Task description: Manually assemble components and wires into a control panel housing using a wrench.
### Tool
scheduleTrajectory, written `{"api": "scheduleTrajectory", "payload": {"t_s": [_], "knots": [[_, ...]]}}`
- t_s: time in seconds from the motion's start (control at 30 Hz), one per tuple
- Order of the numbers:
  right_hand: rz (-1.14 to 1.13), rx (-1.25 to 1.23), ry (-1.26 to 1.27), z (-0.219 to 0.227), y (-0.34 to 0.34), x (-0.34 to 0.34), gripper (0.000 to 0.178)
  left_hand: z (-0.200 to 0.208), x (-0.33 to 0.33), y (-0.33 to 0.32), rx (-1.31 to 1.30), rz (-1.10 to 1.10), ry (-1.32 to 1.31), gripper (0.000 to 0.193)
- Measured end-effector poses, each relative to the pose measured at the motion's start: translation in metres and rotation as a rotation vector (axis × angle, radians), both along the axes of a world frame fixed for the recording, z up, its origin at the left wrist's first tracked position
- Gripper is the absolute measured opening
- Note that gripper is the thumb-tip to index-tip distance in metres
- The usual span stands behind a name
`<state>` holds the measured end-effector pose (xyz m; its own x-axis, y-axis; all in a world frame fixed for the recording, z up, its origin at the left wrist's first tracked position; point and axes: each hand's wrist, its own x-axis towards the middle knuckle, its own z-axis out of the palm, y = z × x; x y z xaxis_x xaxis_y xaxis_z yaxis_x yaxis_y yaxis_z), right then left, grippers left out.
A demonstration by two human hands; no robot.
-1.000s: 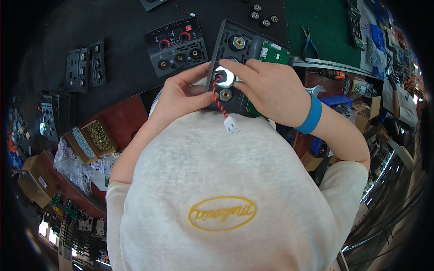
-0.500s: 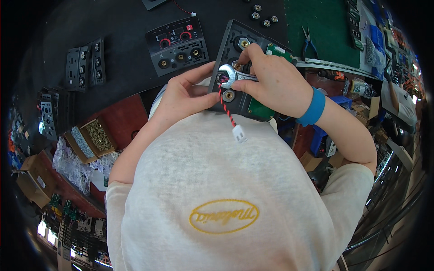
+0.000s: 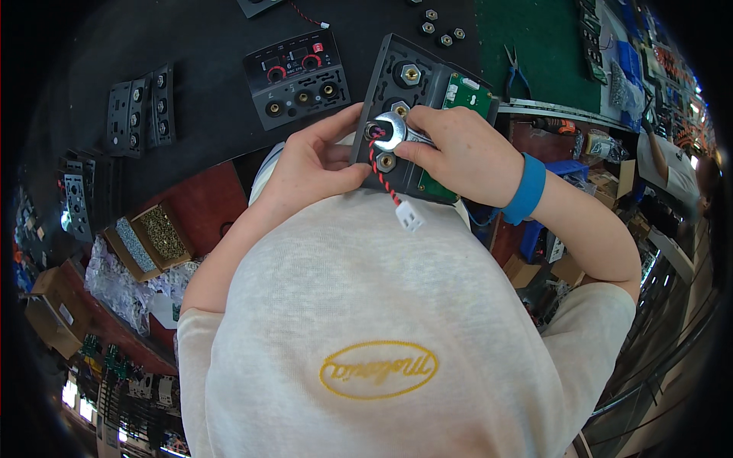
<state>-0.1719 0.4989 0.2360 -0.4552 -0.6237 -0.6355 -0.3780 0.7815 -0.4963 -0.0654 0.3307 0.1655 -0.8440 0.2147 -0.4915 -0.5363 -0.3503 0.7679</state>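
Observation:
My left hand (image 3: 317, 159) grips the near left edge of a black panel (image 3: 379, 82), its thumb along the front edge. A green circuit board (image 3: 467, 95) is fitted on the panel's right part, and brass-centred connectors with hex nuts (image 3: 411, 74) stick up on its left. My right hand (image 3: 466, 153) pinches an open-end wrench (image 3: 397, 131) between thumb and fingers. The wrench's jaw sits around the connector hole where a red-and-black twisted cable (image 3: 384, 179) comes out. The cable's white plug (image 3: 408, 217) hangs toward my shirt.
On the black table, a finished-looking panel (image 3: 298, 80) lies left of mine. Several loose nuts (image 3: 444, 40) lie behind it, and pliers (image 3: 517, 75) rest on the green mat (image 3: 557, 46). More panels (image 3: 137, 114) stand at left. Boxes of small hardware (image 3: 156, 237) sit lower left.
My right fingers have drawn back from the middle connector and closed around the wrench, whose handle has swung slightly toward me. The white plug has shifted a little right and up.

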Motion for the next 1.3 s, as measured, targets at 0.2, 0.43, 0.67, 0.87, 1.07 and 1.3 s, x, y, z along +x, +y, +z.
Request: {"api": "scheduleTrajectory", "payload": {"t_s": [0.2,0.43,0.67,0.87,1.07,1.3], "knots": [[0.047,-0.022,0.015,-0.004,-0.003,0.0,0.027,-0.004,0.004,0.002,0.002,0.006,0.033,0.069],[0.151,-0.008,0.064,-0.006,-0.008,0.004,0.024,-0.004,0.01,0.002,-0.013,-0.006,0.021,0.068],[0.343,0.036,0.173,-0.004,-0.013,0.003,0.026,-0.008,0.021,0.008,-0.041,0.063,0.075,0.07],[0.472,0.067,0.186,0.0,-0.018,-0.002,0.027,-0.005,0.021,0.009,-0.045,0.076,0.063,0.071],[0.319,-0.009,0.18,0.0,-0.008,0.007,0.026,0.0,0.021,0.005,0.021,0.045,0.007,0.068],[0.15,0.025,0.077,0.003,0.001,0.018,0.027,0.005,0.023,0.011,-0.009,0.068,0.052,0.067]]}}
